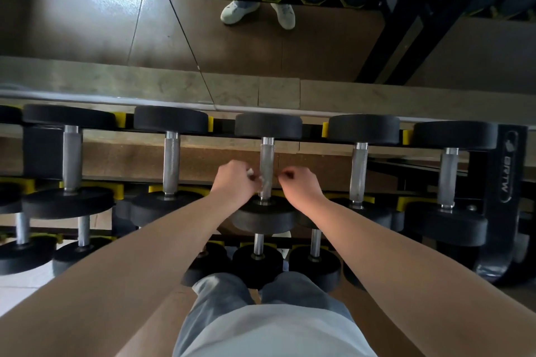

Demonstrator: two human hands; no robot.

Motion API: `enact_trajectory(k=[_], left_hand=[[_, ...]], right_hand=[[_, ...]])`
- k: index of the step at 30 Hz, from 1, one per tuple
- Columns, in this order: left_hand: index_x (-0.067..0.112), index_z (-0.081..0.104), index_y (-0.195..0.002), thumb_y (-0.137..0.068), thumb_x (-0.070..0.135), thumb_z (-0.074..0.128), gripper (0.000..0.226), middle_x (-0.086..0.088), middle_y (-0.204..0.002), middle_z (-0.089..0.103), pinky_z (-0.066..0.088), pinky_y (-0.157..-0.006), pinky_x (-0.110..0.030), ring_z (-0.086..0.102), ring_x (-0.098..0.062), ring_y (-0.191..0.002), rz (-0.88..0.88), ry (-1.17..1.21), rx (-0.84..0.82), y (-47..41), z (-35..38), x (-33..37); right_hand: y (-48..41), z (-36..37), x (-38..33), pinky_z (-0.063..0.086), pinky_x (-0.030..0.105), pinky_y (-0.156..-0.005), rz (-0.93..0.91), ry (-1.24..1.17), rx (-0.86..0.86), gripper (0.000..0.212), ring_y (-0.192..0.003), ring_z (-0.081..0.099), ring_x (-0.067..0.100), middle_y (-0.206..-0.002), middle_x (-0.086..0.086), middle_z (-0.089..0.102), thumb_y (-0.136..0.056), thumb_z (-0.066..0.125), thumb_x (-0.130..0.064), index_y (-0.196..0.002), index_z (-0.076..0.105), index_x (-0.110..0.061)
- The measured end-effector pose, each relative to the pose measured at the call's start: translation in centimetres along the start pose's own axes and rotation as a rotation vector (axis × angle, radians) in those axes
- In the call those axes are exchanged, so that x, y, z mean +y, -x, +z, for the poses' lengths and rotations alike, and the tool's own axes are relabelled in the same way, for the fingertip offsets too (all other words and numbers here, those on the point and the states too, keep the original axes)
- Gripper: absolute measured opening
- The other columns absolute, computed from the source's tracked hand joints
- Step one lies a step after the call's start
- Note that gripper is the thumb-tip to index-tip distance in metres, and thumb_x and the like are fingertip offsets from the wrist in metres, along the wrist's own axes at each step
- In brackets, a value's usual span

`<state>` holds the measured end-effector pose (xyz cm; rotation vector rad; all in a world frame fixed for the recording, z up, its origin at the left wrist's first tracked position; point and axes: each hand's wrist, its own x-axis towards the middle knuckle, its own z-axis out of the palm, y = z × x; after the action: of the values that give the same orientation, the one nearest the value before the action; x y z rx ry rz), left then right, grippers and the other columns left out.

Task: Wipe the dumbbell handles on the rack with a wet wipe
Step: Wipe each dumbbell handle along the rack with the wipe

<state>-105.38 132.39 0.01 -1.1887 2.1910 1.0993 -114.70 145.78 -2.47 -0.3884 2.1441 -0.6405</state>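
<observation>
Handle: the middle handle [267, 158] on the rack's top tier is the one between my hands. Its long axis runs straight away from me, near end low, far end up toward the wall.
Dumbbell: its near head [262, 219] sits just beyond my wrists. Its far head [268, 124] rests at the back rail.
Wipe: a white wipe [250, 172] sticks out of my left fist. A pale patch of it lies against the low part of the handle.
Left hand: my left hand [235, 180] is just left of the handle, fingers [255, 182] clenched on the wipe and touching the bar.
Right hand: my right hand [301, 185] is just right of the handle, fingers [287, 174] curled in close to the bar. I cannot tell whether they pinch an end of the wipe or nothing at all.
Neighbours: one bar [171, 165] to the left and one [359, 171] to the right lie parallel, also pointing away from me. More stand further out on both sides.
Rack: the black rack [506, 165] has yellow cradles [121, 120] between the heads.
Lower tier: smaller dumbbells [258, 243] sit below, near my knees.
Beyond: pale shoes [258, 13] show high up, past the rack, on a brown floor [87, 23].
</observation>
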Motion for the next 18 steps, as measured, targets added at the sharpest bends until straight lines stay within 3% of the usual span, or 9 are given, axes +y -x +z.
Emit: enact_trajectory(k=[3,7,11,14,18], left_hand=[[0.016,0.065,-0.096,-0.094,0.024,0.071,0.011,-0.002,-0.091,0.066,0.053,-0.063,-0.023,0.063,-0.01,-0.076,-0.059,-0.125,-0.098,0.3,0.3,-0.3],[0.016,0.061,-0.132,-0.095,0.026,0.07,0.039,0.004,-0.093,0.062,0.047,-0.056,-0.021,0.064,-0.01,-0.074,-0.179,0.269,0.076,-0.6,0.6,0.1],[0.018,0.067,-0.12,-0.099,0.022,0.063,0.022,-0.002,-0.093,0.069,0.043,-0.051,-0.024,0.06,-0.012,-0.063,-0.128,0.484,0.177,-1.7,0.0,2.3],[0.019,0.063,-0.097,-0.102,0.02,0.057,0.008,-0.005,-0.09,0.068,0.046,-0.057,-0.025,0.062,-0.013,-0.068,-0.106,0.301,0.09,-1.4,0.2,2.0],[0.016,0.066,-0.111,-0.101,0.022,0.059,0.013,-0.004,-0.093,0.068,0.051,-0.064,-0.024,0.067,-0.013,-0.08,-0.013,-0.179,-0.265,-0.7,0.5,-0.3]], right_hand=[[0.1,0.7,0.1,0.06,0.033,-0.074,0.012,0.002,-0.023,0.025,-0.082,0.072,0.019,-0.094,-0.003,0.07,-0.107,0.048,-0.027,-0.118,0.069,-0.021],[0.0,0.3,-0.3,0.057,0.029,-0.071,0.017,-0.018,-0.018,0.024,-0.084,0.071,0.02,-0.091,-0.004,0.069,-0.107,0.048,-0.026,-0.117,0.07,-0.021],[-0.4,-0.3,-0.5,0.046,0.021,-0.061,0.02,-0.008,0.011,0.025,-0.077,0.066,0.01,-0.089,-0.005,0.067,-0.108,0.047,-0.026,-0.114,0.071,-0.02],[-0.6,-0.5,-0.4,0.044,0.02,-0.061,0.031,-0.021,0.021,0.025,-0.079,0.064,0.009,-0.089,-0.006,0.067,-0.107,0.048,-0.026,-0.113,0.071,-0.02],[-0.5,-0.3,-0.3,0.05,0.022,-0.07,0.044,0.002,-0.068,0.026,-0.087,0.067,0.014,-0.102,0.0,0.069,-0.107,0.048,-0.023,-0.119,0.07,-0.019]])
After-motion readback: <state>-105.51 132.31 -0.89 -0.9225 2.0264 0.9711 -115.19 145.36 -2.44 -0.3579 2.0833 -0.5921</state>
